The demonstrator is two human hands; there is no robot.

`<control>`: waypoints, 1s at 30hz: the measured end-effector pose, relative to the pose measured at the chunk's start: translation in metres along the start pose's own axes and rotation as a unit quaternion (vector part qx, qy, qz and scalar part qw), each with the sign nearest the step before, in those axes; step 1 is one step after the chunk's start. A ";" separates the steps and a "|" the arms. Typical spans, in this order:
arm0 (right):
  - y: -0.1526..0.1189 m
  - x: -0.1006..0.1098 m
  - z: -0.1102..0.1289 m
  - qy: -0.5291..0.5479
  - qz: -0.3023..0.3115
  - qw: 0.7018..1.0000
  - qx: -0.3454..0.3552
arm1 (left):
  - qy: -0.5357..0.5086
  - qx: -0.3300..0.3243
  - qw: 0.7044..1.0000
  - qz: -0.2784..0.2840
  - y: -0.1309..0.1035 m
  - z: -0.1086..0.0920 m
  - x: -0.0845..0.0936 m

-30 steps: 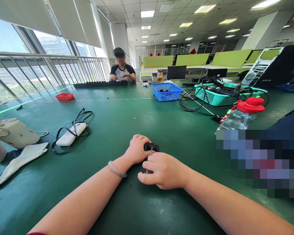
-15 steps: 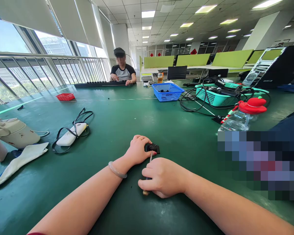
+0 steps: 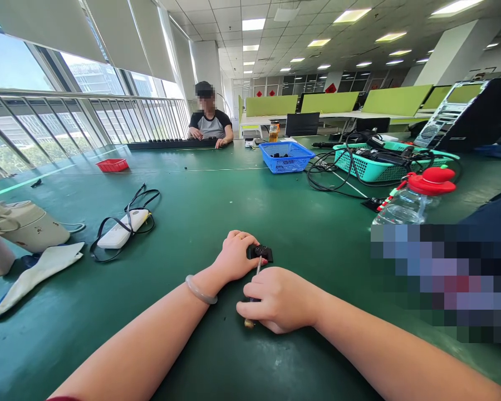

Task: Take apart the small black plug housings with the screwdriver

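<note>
My left hand (image 3: 235, 256) grips a small black part (image 3: 264, 253) against the green tabletop, with the thumb on its near side and the fingers behind its left end. The exact kind of this part is too small to make out. In my right hand (image 3: 280, 301) is a screwdriver (image 3: 259, 266), its thin metal shaft pointing up and away. The tip meets the near side of the black part, close to my left thumb. Most of the handle is hidden by my closed fingers, and its brownish end shows below them.
Left on the table lie a white box with a black strap (image 3: 124, 229) and a pale cloth pouch (image 3: 42, 274). Farther off stand a red tray (image 3: 112, 165), a blue basket (image 3: 287, 161) and a teal basket of cables (image 3: 363, 171). A red-lidded bottle (image 3: 404, 206) is at right. Another person (image 3: 211, 120) sits opposite.
My right hand and the screwdriver have shifted very slightly up and to the right. The left hand keeps its hold on the black part.
</note>
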State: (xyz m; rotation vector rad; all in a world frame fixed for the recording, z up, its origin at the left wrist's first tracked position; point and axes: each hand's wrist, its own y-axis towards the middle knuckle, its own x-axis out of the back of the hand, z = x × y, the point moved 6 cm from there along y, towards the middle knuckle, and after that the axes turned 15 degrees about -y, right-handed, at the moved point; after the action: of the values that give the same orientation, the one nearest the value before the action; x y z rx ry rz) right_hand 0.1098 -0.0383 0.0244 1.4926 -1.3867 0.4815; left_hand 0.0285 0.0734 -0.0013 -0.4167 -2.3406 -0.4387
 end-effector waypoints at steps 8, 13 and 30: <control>0.000 0.003 0.000 -0.003 -0.020 1.000 -0.005 | 0.001 0.000 1.000 -0.001 0.000 -0.002 0.001; 0.001 0.002 0.000 -0.010 -0.013 1.000 -0.007 | 0.001 -0.001 1.000 -0.001 -0.001 -0.002 0.001; 0.001 -0.002 -0.003 -0.001 -0.038 0.999 -0.021 | 0.002 0.009 1.000 -0.010 0.001 0.000 0.003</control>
State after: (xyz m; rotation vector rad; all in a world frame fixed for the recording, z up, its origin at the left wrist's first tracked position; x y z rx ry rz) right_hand 0.1099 -0.0347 0.0244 1.5060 -1.3297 0.4003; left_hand 0.0267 0.0749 0.0011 -0.3847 -2.3454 -0.4278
